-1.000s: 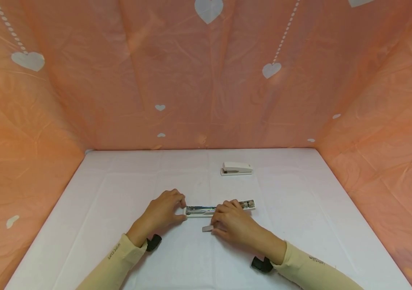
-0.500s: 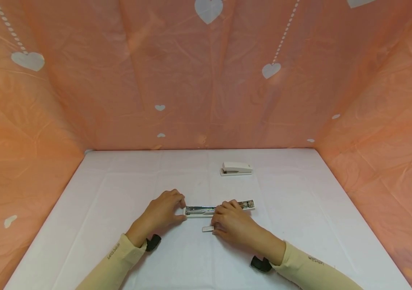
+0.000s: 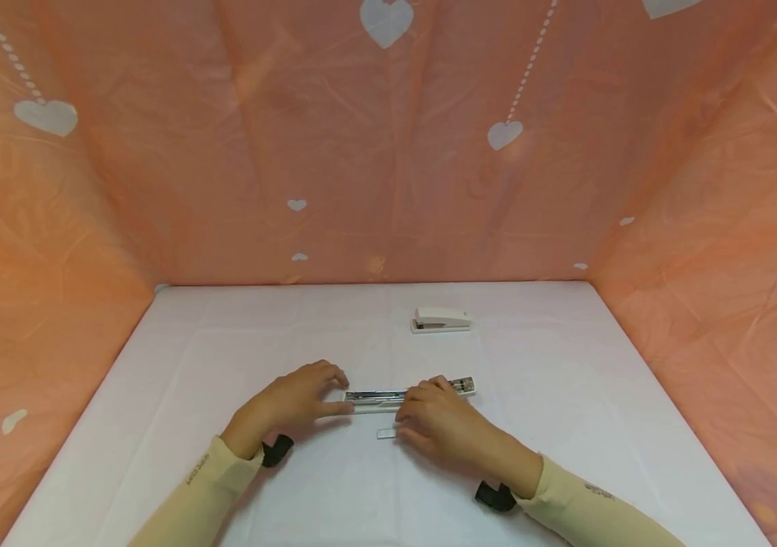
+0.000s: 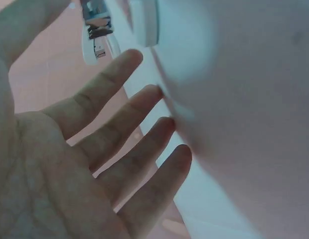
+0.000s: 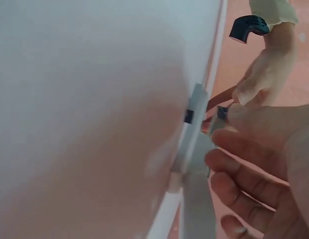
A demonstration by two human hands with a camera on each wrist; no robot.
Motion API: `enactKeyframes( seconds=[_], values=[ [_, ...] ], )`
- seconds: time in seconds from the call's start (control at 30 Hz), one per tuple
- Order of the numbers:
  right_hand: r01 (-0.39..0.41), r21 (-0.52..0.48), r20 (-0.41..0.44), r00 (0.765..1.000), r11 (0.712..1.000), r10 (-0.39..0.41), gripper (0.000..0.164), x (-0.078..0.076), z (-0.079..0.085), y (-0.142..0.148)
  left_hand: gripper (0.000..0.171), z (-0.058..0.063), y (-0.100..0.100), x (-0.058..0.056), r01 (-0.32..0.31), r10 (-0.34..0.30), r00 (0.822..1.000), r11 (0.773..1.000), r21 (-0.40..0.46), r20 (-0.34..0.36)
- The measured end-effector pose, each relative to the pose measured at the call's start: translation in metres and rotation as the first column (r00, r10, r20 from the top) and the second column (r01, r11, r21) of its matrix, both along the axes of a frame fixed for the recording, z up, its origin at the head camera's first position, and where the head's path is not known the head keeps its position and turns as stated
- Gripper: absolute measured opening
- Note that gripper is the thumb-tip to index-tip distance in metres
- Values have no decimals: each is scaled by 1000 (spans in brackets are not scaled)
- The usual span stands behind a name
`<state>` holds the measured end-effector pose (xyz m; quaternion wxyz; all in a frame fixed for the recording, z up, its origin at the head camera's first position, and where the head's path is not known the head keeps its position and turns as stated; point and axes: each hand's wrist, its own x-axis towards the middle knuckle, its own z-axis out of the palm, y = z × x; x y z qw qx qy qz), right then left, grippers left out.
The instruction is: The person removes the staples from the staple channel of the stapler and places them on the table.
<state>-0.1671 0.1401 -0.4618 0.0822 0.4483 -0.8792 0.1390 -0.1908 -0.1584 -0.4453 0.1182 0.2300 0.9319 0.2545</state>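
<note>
A white stapler (image 3: 374, 397) lies opened out flat on the table, its long metal channel showing. My left hand (image 3: 302, 395) is at its left end, thumb and fingers spread around that end; in the left wrist view the fingers (image 4: 124, 112) are straight, with nothing in the palm. Over the stapler's middle is my right hand (image 3: 439, 422), hiding part of it. Between its thumb and index finger it pinches a short pale-grey strip of staples (image 3: 385, 434), which juts out to the left, just in front of the stapler. The right wrist view shows the stapler's white body (image 5: 197, 209) beside the curled fingers.
A second white stapler (image 3: 441, 320), closed, stands farther back on the white-covered table (image 3: 258, 327). Orange sheeting with pale hearts (image 3: 388, 190) rises behind the table and on both sides.
My left hand has loosened from the stapler's left end and its fingers have spread, shifting slightly left. The strip in the right hand has turned, from grey to a paler face.
</note>
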Motion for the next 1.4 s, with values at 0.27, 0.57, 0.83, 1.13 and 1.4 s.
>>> enactKeyframes(
  seconds=[0.27,0.57,0.83,1.13,1.4],
  values=[
    [-27,-207,45,998,978,37,14,-16,18,15,43,15,6,-18,-72,74,996,996,43,-41],
    [77,-310,158,987,947,-29,23,-41,44,42,48,22,22,-44,-72,76,995,996,57,-67],
    [72,-345,125,992,936,-31,28,-81,49,58,54,23,38,-72,-79,81,996,996,37,-41],
    [121,-326,170,983,938,-68,32,-118,40,66,54,17,61,-106,-81,81,997,996,24,-8],
    [160,-340,216,972,927,-89,38,-142,27,69,52,14,81,-123,-57,57,998,997,44,-3]
  ],
)
